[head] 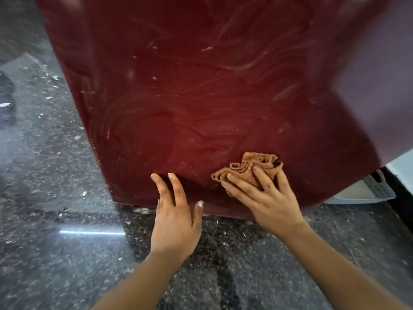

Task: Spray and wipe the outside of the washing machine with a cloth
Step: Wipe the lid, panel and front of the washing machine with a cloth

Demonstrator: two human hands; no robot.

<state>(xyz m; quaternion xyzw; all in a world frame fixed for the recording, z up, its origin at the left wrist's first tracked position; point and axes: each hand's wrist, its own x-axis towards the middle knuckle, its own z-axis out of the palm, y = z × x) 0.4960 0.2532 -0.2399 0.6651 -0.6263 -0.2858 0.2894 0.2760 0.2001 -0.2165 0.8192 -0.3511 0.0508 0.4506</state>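
Observation:
The dark red washing machine (201,90) fills the upper view, its side panel streaked with wet wipe marks and small specks. My right hand (263,198) presses a crumpled brown cloth (250,167) flat against the panel's lower right part. My left hand (176,211) rests beside it with fingers spread, fingertips touching the panel near its bottom edge and holding nothing. No spray bottle is in view.
Dark speckled stone floor (55,220) lies below and to the left, littered with pale flakes. A white and grey plastic object (366,191) sits on the floor right of the machine. A pale purple surface (384,81) rises at the right edge.

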